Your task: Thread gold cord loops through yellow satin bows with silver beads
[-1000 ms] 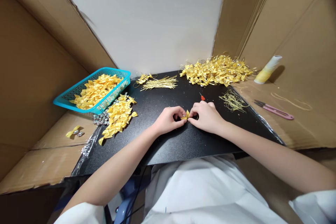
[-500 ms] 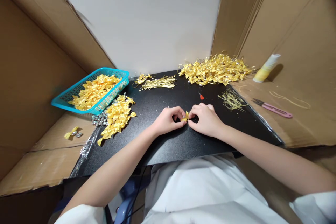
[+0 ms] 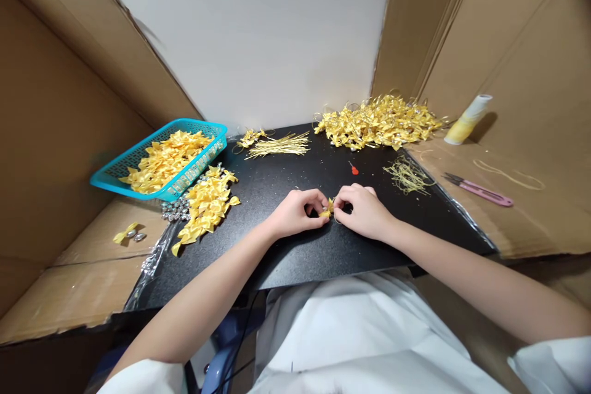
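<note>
Near the front of the black table point(image 3: 295, 258), a small yellow ribbon bow point(image 3: 327, 209) is pinched between the fingertips of my left hand point(image 3: 302, 212). My right hand point(image 3: 362, 209) is closed at the bow's right side, and a thin gold cord shows at its fingertips. Fingers cover most of the bow, so its fine details are hidden. To the left lies a pile of yellow bows point(image 3: 205, 206) beside silver bells or beads point(image 3: 176, 209), too small to tell which. A bundle of cut gold cords point(image 3: 280, 145) lies behind my hands.
A teal basket point(image 3: 138, 192) of yellow bows stands left. A heap of corded bows point(image 3: 378, 123) lies at the back right. Rightward are loose cord scraps point(image 3: 409, 175), pink thread snips point(image 3: 480, 189), a cone-shaped spool point(image 3: 468, 120) and a red needle threader point(image 3: 353, 168). Cardboard walls flank the table.
My right fingertips have shifted slightly to the right, and a bit more of the bow and cord shows between the hands. My left hand stays nearly in place.
</note>
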The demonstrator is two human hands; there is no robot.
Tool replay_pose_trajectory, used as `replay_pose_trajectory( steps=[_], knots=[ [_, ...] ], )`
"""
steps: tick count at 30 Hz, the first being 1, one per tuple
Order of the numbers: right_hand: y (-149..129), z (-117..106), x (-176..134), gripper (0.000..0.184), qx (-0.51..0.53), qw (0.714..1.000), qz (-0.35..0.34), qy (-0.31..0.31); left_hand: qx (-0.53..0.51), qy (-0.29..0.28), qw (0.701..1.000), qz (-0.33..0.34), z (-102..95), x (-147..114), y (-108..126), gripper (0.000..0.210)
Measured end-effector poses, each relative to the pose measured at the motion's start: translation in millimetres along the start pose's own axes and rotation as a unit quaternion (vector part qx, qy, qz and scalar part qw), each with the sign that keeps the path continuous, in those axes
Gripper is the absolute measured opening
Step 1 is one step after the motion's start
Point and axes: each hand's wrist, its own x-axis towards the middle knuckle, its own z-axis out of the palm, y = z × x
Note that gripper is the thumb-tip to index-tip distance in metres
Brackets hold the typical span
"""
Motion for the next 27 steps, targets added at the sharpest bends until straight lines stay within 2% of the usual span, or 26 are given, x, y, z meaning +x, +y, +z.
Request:
replay_pose_trajectory(
  steps=[16, 27],
  knots=[
    [-2.8, 0.0, -5.4, 0.008, -0.014, 0.999, -0.033, -0.004, 0.004, 0.01, 1.0, -0.004, 0.4, 0.0, 0.7, 0.017],
    [1.4, 2.4, -1.6, 0.01, 0.028, 0.999, -0.017, 0.002, 0.013, 0.009, 1.0, -0.001, -1.3, -0.3, 0.2, 0.018]
  ],
)
